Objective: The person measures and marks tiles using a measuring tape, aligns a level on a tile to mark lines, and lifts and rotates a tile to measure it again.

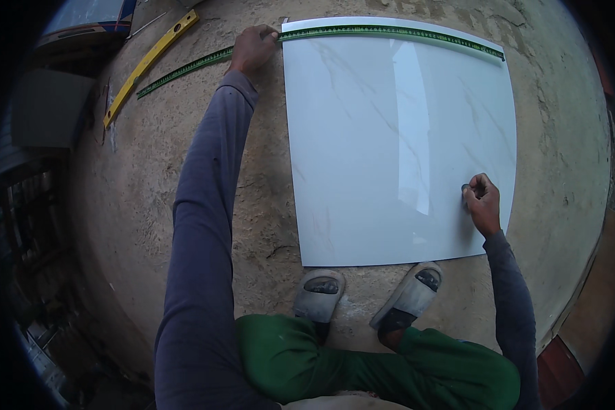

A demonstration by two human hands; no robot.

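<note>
Left hand: the left hand [255, 48] is just outside the far left corner of the white tile, its fingers curled and drawn together on the tape measure; the exact placing of the thumb is hard to see from above.
Right hand: the right hand [483, 203] is over the near right part of the white tile, thumb and fingers pinched together on a small dark object [465, 188], whose kind I cannot tell; whether the hand touches the tile is also unclear.
White tile: the white tile [352, 150], glossy with faint veins, lies flat on the ground [150, 205], in front of the person's feet.
Tape measure: the green tape measure [389, 31] runs along the tile's far edge, lying on its face; one end is by the tile's far right corner, and the other stretches out past the tile's left edge, over the ground.
Spirit level: a yellow spirit level [143, 68] lies slantwise on the ground, well to the left of the tile, near the tape's outer end.
Sandals: two grey sandals [420, 294] stand just beside the tile's near edge, worn on the person's feet.
Clothing: green trousers [294, 359] and dark sleeves [205, 184]; the knees are on the near side of the tile.
</note>
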